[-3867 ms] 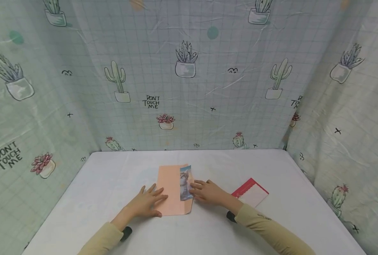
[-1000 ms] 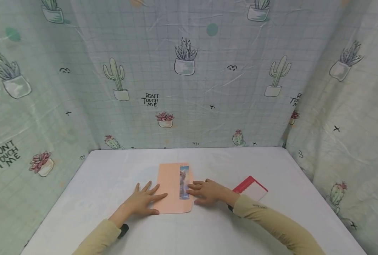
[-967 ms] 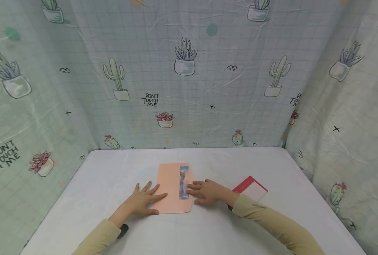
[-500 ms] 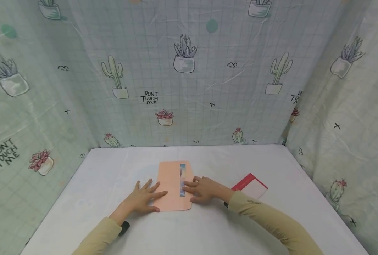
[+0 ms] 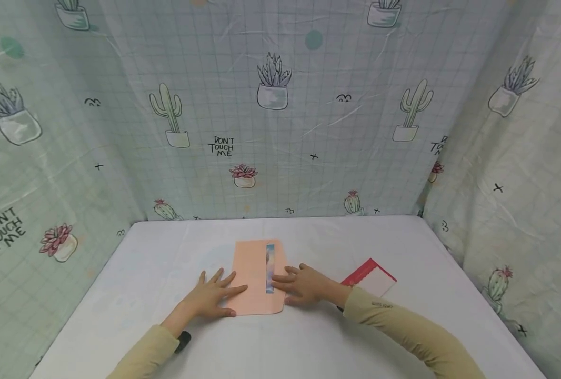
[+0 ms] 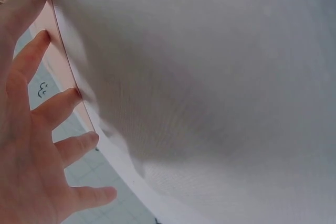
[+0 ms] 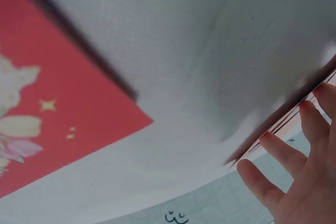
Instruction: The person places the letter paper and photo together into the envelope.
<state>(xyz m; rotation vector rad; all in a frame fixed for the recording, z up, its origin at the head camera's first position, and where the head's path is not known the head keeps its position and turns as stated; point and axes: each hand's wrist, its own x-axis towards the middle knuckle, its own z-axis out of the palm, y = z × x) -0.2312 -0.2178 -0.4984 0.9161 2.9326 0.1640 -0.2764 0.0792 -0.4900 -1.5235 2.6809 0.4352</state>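
An orange-pink envelope [image 5: 249, 300] lies flat on the white table in the head view. Spread fingers of my left hand [image 5: 207, 301] rest on its left side. A narrow strip of a blue picture card [image 5: 270, 258] shows on the envelope, right of its middle. My right hand [image 5: 305, 285], fingers extended, touches that strip and the envelope's right edge. The left wrist view shows my left hand [image 6: 37, 145] with fingertips along the envelope's edge [image 6: 62, 66]. In the right wrist view, the fingertips of my right hand [image 7: 304, 177] meet the layered paper edge.
A red and white card [image 5: 374, 279] lies right of the envelope, partly behind my right forearm; its red side with flowers [image 7: 68, 103] fills the left of the right wrist view. A cactus-patterned curtain [image 5: 280, 131] surrounds the table's back and sides.
Over the last few seconds the visible part of the picture card has narrowed to a strip, and my right hand has shifted slightly left with it. My left hand has stayed on the envelope.
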